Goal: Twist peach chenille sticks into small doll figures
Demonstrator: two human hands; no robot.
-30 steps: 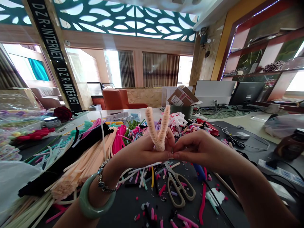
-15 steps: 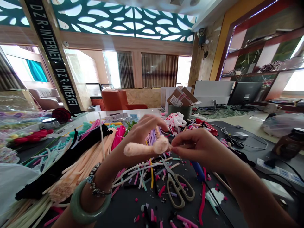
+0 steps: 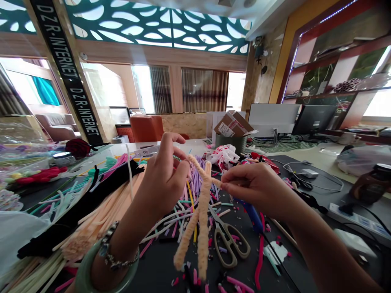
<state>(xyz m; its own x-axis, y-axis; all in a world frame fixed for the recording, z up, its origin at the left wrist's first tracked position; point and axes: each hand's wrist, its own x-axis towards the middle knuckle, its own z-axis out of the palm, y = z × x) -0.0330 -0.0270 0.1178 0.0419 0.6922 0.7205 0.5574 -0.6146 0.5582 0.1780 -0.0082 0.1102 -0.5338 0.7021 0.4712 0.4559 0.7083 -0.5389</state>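
Observation:
Between my two hands hangs a peach fuzzy pipe-cleaner figure point(image 3: 204, 207), with two thick legs pointing down and thinner twisted arms spread to either side. My left hand point(image 3: 169, 167) pinches the tip of one arm between thumb and fingers. The other arm's end is pinched in my right hand point(image 3: 244, 181), at the right. A short stub stands up at the figure's top. Below and just right of the legs lie scissors point(image 3: 230, 240) with beige handles, on the dark table. A blue glue gun point(image 3: 253, 215) lies partly hidden under my right hand.
Bundles of peach pipe cleaners point(image 3: 106, 207) and a black bundle point(image 3: 79, 203) lie at left. Cut pipe-cleaner scraps cover the table's middle. At right are a power strip point(image 3: 360, 221) and a brown jar point(image 3: 371, 185). A green bin point(image 3: 231, 142) holding cardboard stands behind.
The figure has turned from lying sideways to hanging with its legs down. My left hand has moved left and now pinches one arm; my right hand keeps nearly the same place.

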